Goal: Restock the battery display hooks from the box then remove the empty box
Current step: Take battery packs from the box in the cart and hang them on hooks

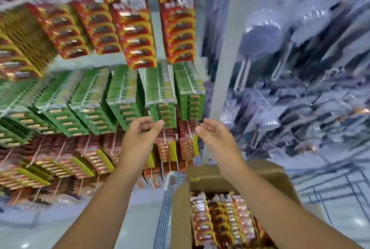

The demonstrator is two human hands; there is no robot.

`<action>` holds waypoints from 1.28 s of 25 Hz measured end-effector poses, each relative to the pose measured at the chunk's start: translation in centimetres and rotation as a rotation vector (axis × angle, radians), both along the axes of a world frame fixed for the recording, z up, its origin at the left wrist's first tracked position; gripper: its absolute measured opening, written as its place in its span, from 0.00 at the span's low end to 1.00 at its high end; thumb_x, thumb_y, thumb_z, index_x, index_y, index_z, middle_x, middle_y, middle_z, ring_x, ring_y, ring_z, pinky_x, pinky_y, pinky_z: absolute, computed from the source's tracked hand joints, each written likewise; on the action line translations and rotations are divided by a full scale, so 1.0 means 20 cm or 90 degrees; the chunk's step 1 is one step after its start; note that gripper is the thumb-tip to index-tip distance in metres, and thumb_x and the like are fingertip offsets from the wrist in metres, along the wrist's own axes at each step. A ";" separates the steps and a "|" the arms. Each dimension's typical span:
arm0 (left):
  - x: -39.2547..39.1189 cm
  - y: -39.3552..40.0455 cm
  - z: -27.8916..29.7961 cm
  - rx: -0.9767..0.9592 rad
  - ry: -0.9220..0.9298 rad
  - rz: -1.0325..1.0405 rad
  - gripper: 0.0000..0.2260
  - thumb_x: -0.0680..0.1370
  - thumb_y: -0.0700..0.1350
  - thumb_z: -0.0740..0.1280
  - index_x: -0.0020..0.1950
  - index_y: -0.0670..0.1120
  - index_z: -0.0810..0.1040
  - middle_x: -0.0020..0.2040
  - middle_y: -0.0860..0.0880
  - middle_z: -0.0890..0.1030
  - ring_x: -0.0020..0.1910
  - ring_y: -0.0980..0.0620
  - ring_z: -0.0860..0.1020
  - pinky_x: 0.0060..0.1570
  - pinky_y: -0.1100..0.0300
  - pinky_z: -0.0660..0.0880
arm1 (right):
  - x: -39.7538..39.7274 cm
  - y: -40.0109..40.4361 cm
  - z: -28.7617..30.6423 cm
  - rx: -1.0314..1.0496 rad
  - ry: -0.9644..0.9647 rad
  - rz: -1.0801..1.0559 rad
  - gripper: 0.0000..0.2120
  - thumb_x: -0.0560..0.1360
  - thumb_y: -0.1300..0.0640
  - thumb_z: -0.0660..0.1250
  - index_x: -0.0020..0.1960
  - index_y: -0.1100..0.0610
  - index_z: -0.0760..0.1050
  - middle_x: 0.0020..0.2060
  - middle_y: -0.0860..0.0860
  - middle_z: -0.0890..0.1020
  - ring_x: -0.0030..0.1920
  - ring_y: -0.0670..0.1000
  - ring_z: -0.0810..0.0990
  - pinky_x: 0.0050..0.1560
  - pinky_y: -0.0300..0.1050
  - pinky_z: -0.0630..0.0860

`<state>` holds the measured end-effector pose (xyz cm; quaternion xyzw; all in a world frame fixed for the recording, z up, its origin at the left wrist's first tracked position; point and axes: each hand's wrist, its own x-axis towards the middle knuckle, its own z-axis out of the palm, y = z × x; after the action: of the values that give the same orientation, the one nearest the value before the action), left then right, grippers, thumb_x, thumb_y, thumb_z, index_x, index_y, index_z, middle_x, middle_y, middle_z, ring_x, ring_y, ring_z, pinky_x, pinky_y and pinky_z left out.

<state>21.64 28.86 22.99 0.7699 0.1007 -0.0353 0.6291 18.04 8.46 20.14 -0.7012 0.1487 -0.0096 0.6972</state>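
The cardboard box (pixel 202 180) stands near and right, its flaps open, packed with upright red-and-gold battery packs (pixel 222 220) in tight rows under the right forearm. Both hands are raised to the display of hanging packs farther off: the left hand (pixel 140 134) has its fingers curled, the fingertips meeting at the lower edge of a green hanging pack (pixel 160 96), though blur hides whether it truly pinches the pack, while the right hand (pixel 214 134) is loosely cupped with fingers apart and holds nothing. Red packs (pixel 134 28) hang in the top row, green in the middle, and red-and-yellow packs (pixel 94 156) lowest.
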 end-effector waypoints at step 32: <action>-0.51 -1.47 -2.04 0.276 0.424 -0.258 0.26 0.80 0.54 0.73 0.76 0.49 0.72 0.70 0.50 0.78 0.66 0.46 0.78 0.51 0.56 0.72 | -0.87 -0.95 -1.70 0.184 0.695 -0.527 0.15 0.80 0.49 0.71 0.57 0.61 0.79 0.41 0.49 0.80 0.38 0.47 0.77 0.33 0.42 0.70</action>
<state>11.38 -0.60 -17.77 0.8350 0.1499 -0.3818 0.3667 0.58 -10.58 -13.83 -0.3921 0.7322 0.0992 0.5480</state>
